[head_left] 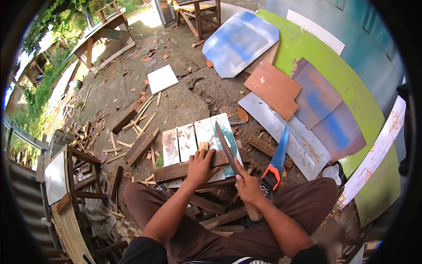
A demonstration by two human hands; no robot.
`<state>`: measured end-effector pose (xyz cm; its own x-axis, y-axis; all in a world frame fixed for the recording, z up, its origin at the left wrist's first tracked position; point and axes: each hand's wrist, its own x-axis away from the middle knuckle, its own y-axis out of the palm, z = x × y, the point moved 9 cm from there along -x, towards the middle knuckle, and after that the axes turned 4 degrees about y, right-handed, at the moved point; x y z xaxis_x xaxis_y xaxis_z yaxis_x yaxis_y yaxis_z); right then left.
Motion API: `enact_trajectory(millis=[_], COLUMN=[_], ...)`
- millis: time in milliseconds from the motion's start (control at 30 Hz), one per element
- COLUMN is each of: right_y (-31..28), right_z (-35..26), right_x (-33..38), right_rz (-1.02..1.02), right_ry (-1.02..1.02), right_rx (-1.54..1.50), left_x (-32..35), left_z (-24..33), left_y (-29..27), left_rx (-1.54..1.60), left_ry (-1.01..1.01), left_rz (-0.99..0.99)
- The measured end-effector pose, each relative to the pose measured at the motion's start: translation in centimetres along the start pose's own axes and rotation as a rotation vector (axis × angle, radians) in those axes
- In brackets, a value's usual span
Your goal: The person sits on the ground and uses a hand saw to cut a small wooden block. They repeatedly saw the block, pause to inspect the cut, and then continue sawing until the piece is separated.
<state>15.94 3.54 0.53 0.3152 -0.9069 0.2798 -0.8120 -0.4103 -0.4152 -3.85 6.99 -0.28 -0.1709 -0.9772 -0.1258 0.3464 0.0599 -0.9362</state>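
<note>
My left hand [201, 166] presses down on a dark wooden batten [171, 171] that lies across a small panel of worn painted planks [189, 140]. My right hand [247, 185] grips the handle of a long machete [226, 147]. Its blade points away from me, and its edge rests on the batten's right end, beside a small wood block [203, 145]. I am crouched over the work with my knees on either side.
A blue handsaw with an orange handle [277, 160] lies just right of my right hand. Sheets of painted board [307, 101] cover the ground to the right. Offcuts and slats [136, 132] litter the left. A wooden frame [74, 176] stands at left.
</note>
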Motion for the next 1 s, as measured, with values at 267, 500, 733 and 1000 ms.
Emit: enact_trajectory(millis=[267,500,733,1000], right_y=[1.2,1.3,1.7,2.4], right_z=[-0.2,0.6,-0.2,-1.7], right_x=[0.4,-0.3,-0.2,0.4], right_rz=[-0.104,-0.053,-0.07,-0.04], right_ry=[0.15,0.15,0.077,-0.019], right_rx=[-0.113,-0.052,0.028,0.241], left_x=[-0.2,-0.4,-0.4,-0.2], left_z=[-0.2,-0.3,-0.3,-0.2], left_y=[-0.1,0.0,0.2,0.2], left_rx=[0.061,0.042,0.034,0.046], left_ry=[-0.017,-0.011,-0.01,0.006], left_rz=[-0.03,-0.025,-0.035,-0.037])
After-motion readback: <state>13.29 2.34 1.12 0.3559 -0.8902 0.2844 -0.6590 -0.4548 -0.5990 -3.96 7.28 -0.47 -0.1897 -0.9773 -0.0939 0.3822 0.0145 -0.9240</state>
